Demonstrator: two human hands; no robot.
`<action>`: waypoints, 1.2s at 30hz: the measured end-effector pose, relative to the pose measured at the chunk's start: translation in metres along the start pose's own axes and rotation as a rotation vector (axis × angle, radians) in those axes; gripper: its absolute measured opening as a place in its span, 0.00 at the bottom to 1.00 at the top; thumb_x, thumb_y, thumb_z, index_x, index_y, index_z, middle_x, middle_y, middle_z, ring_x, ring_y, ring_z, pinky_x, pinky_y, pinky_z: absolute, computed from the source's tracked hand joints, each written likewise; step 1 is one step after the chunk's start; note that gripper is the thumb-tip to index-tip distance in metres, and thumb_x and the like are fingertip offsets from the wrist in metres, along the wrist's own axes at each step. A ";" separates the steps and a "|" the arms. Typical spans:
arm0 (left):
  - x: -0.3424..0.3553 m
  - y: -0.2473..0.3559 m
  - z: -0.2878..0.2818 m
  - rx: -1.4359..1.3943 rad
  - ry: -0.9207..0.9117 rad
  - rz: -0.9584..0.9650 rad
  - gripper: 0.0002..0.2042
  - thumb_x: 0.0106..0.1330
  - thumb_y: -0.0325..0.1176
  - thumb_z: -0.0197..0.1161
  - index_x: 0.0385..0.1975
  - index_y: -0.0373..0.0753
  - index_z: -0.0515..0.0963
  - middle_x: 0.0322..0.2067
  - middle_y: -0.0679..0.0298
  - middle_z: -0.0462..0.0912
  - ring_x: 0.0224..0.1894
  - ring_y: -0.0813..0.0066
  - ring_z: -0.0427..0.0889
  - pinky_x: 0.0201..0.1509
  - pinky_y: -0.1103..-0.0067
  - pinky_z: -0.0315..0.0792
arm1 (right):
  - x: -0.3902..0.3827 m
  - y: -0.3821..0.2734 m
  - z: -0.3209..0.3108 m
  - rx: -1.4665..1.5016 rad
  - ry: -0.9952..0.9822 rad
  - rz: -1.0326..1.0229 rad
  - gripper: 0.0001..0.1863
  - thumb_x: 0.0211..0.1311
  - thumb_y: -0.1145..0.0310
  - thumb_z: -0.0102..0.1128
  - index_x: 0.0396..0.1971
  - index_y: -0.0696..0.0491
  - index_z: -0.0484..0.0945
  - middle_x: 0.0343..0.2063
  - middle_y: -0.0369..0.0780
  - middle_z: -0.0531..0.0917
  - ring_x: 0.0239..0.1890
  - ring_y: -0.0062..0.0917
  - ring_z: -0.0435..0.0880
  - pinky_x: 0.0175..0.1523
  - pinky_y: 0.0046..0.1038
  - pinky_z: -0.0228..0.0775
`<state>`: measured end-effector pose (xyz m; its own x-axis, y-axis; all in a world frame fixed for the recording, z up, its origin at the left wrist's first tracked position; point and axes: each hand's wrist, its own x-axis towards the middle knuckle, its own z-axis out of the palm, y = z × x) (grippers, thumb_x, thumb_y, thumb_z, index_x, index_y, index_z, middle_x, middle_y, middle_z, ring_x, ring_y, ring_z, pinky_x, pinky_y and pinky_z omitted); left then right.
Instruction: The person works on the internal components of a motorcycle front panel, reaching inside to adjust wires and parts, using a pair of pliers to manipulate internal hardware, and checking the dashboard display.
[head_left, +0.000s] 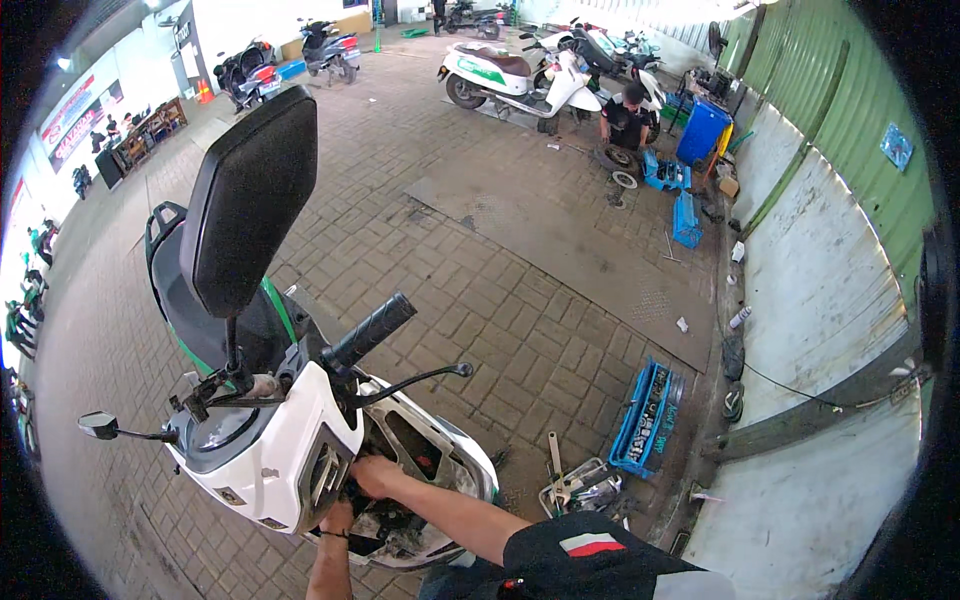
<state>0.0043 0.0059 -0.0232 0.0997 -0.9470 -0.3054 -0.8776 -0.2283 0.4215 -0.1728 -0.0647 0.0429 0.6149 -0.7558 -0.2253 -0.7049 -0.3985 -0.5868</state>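
head view: left hand (338,517) and right hand (377,477) reach into the opened front of the white scooter (308,418), lower left of frame. grip state cannot be determined; fingers are obscured. apparent step: internal access; next move likely calls for careful finger positioning.

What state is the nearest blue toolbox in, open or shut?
Open: metal pieces inside the blue toolbox show from above.

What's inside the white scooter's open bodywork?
Inside the white scooter, dark parts, a small red patch and a smudged, greyish surface show. The left grip and right grip hide whatever they touch; anything deeper in shadow can't be made out.
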 end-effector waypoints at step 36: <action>-0.009 0.019 -0.018 0.080 0.268 0.080 0.20 0.63 0.47 0.47 0.46 0.38 0.72 0.43 0.48 0.75 0.44 0.47 0.74 0.46 0.63 0.69 | -0.154 0.012 0.001 -0.127 0.079 -0.161 0.26 0.45 0.66 0.58 0.48 0.53 0.68 0.50 0.50 0.66 0.50 0.43 0.67 0.51 0.41 0.62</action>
<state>-0.0048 0.0056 0.0032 0.1399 -0.9896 -0.0330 -0.9208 -0.1423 0.3632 -0.2753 0.0474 0.0701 0.6970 -0.7134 -0.0723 -0.6419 -0.5759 -0.5062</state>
